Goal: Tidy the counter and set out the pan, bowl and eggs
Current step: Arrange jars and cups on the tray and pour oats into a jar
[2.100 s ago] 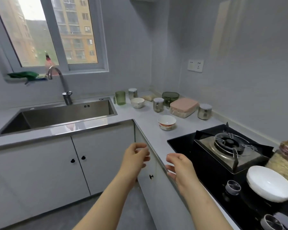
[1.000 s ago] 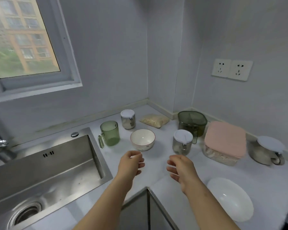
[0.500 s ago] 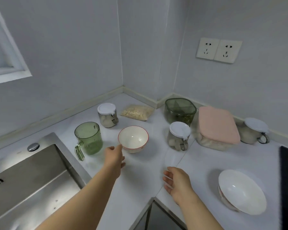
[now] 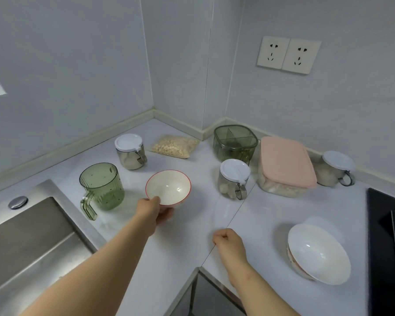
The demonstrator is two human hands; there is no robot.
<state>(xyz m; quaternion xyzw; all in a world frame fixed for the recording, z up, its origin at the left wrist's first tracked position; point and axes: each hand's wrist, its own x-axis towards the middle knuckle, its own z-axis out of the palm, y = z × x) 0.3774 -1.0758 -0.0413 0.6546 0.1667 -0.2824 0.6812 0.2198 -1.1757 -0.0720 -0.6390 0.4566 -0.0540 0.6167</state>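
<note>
Since the small red-rimmed white ceramic bowl [image 4: 169,188] looks light, rigid, glaze-slick and chippable, the left hand [image 4: 153,210] pinching its near rim seems sound; right hand [image 4: 229,246] curled, empty.

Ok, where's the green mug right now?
Head view, left of centre: the green mug stands on the counter between the sink and the red-rimmed bowl.

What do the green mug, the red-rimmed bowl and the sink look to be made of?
Green mug: probably clear tinted plastic; see-through, ribbed walls, thick moulded handle, though glass is possible.
Red-rimmed bowl, held by the left hand: likely glazed ceramic; glossy white with sharp highlights.
Sink: brushed stainless steel; dull grey metallic sheen.
</note>
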